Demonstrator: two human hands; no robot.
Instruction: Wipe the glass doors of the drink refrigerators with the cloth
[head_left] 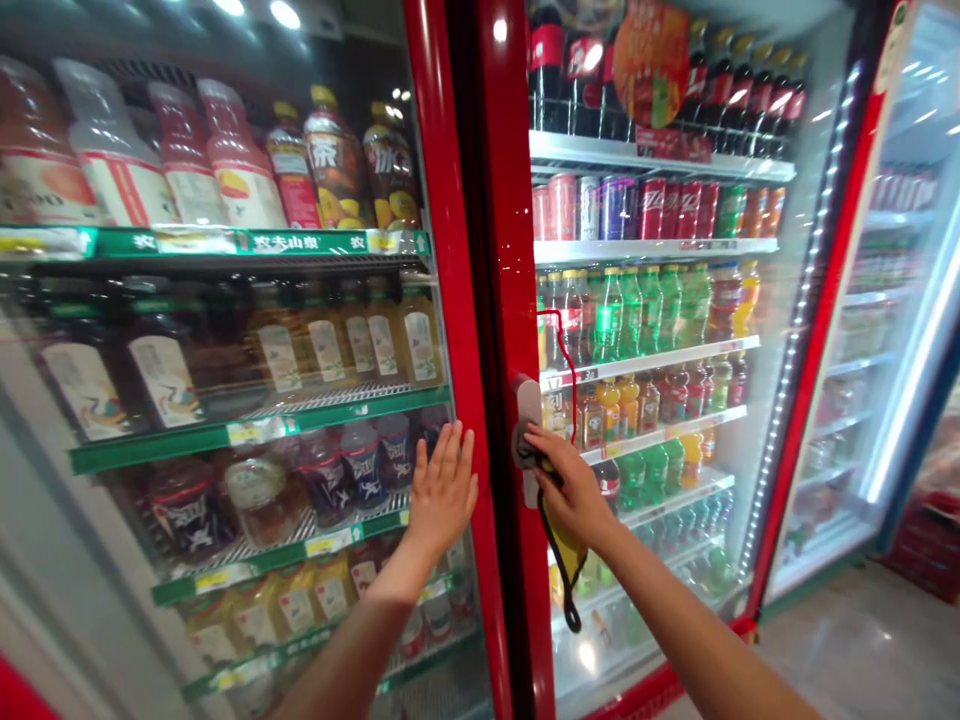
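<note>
My left hand [444,485] lies flat with fingers stretched out against the edge of the left glass door [247,265], by its red frame [448,230]. My right hand [571,490] is closed on a yellow cloth [564,540] with dark trim and a black loop hanging below. Its fingers press a dark part of the cloth against the pale grey handle [529,400] on the right door's red frame [510,250]. Part of the handle is hidden behind the fingers and cloth.
Behind the left door, green-edged shelves [352,408] hold bottled drinks. The right cooler has white shelves [660,250] with cans and bottles. Another lit cooler [862,330] stands further right. Grey floor [855,640] shows at lower right, with stacked red packs [926,540] beyond.
</note>
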